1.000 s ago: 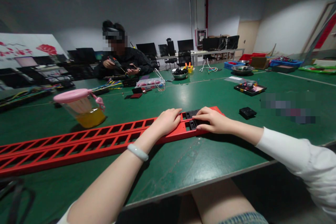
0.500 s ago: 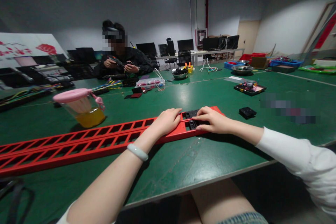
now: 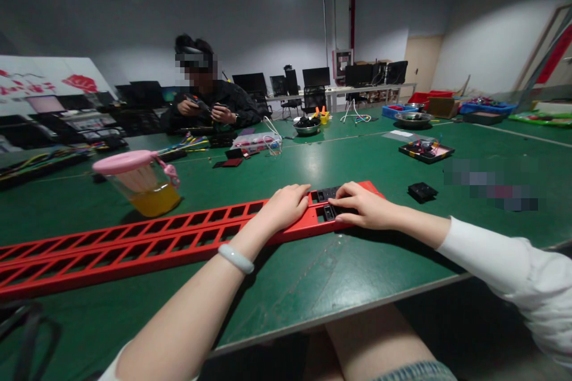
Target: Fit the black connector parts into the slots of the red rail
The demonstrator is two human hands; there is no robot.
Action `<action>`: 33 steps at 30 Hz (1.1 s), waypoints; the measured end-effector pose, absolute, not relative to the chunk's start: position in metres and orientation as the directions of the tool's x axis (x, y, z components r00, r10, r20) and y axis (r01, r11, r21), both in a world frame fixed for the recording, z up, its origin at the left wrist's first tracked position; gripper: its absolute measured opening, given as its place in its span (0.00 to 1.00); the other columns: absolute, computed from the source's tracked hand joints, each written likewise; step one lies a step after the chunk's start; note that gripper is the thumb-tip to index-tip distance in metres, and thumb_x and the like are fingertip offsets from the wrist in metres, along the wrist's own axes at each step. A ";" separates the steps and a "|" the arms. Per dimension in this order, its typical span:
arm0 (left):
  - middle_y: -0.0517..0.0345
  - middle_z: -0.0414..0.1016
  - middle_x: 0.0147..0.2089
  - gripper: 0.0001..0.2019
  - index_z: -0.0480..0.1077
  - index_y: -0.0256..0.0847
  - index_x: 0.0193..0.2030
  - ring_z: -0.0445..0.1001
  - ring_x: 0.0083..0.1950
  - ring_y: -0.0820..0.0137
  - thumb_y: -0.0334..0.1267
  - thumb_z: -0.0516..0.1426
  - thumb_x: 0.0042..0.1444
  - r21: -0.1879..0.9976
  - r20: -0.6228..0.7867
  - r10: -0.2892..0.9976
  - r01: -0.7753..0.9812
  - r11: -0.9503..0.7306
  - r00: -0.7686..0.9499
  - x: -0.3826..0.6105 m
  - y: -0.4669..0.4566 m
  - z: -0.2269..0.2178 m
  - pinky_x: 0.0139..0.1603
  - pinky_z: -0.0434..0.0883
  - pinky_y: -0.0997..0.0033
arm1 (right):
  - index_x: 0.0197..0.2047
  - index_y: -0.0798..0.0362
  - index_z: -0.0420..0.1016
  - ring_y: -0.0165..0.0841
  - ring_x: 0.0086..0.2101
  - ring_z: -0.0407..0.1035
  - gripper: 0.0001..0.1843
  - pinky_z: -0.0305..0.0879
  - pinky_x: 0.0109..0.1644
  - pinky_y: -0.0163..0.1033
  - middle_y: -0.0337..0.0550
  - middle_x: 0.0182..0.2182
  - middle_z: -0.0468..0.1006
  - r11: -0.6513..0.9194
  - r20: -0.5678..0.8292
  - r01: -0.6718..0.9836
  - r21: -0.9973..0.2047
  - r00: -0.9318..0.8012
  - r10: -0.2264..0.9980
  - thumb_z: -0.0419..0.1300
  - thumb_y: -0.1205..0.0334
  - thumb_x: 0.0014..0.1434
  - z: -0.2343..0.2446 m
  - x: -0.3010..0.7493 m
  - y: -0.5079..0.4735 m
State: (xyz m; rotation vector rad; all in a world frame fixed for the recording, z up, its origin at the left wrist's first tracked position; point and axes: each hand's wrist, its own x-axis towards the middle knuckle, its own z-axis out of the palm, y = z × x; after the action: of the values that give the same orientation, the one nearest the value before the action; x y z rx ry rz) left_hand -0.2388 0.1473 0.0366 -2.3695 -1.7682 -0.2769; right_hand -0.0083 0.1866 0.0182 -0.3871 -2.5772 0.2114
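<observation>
A long red slotted rail (image 3: 147, 241) lies across the green table (image 3: 322, 286), running from the far left to the middle. My left hand (image 3: 286, 205) rests palm down on the rail near its right end, fingers curled over it. Just to its right, my right hand (image 3: 364, 205) lies flat with its fingers pressing on black inserts (image 3: 328, 202) seated in the rail's end slots. Neither hand lifts anything.
A pink-lidded jar of yellow liquid (image 3: 140, 184) stands behind the rail at left. A small black part (image 3: 421, 191) lies right of the rail's end, a dark tray (image 3: 426, 150) beyond it. Across the table sits another person (image 3: 208, 104) handling a tool. Bowls and bins stand farther back.
My hands stay on the rail's right end, hardly moved. The person across the table has brought both hands together in front of the chest.
</observation>
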 end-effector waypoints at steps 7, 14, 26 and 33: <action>0.50 0.68 0.52 0.20 0.62 0.37 0.54 0.65 0.52 0.65 0.41 0.41 0.58 -0.013 0.249 0.926 0.957 -0.291 0.285 -0.238 0.145 0.038 0.53 0.61 0.67 | 0.52 0.55 0.66 0.38 0.43 0.61 0.22 0.61 0.47 0.46 0.53 0.42 0.66 0.960 0.475 0.220 -0.176 -0.835 0.278 0.50 0.53 0.57 0.021 -0.008 0.183; 0.51 0.68 0.51 0.20 0.62 0.38 0.54 0.66 0.52 0.65 0.41 0.42 0.58 -0.008 0.241 0.930 0.959 -0.283 0.276 -0.236 0.143 0.041 0.53 0.61 0.66 | 0.53 0.58 0.62 0.42 0.44 0.59 0.26 0.61 0.46 0.48 0.56 0.42 0.66 0.970 0.470 0.241 0.006 -0.857 0.210 0.52 0.50 0.56 0.021 -0.009 0.177; 0.50 0.67 0.52 0.20 0.62 0.38 0.54 0.66 0.51 0.66 0.40 0.41 0.58 -0.007 0.236 0.930 0.958 -0.287 0.281 -0.236 0.144 0.042 0.53 0.61 0.67 | 0.51 0.58 0.66 0.43 0.45 0.60 0.27 0.59 0.47 0.50 0.56 0.42 0.68 0.970 0.442 0.234 0.068 -0.878 0.181 0.49 0.46 0.56 0.028 -0.005 0.175; 0.51 0.68 0.51 0.20 0.63 0.39 0.53 0.66 0.51 0.65 0.41 0.42 0.58 0.006 0.227 0.933 0.957 -0.289 0.280 -0.235 0.143 0.043 0.53 0.61 0.67 | 0.37 0.57 0.74 0.35 0.38 0.67 0.19 0.63 0.45 0.41 0.50 0.39 0.72 0.831 0.502 0.454 -0.322 -0.662 0.556 0.43 0.60 0.60 0.053 0.051 0.240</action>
State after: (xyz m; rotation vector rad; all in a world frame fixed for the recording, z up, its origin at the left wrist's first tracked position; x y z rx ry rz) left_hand -0.2353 0.1432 0.0432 -2.4048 -1.7877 -0.2825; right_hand 0.0508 0.2397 0.0527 -0.7380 -2.4063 0.2239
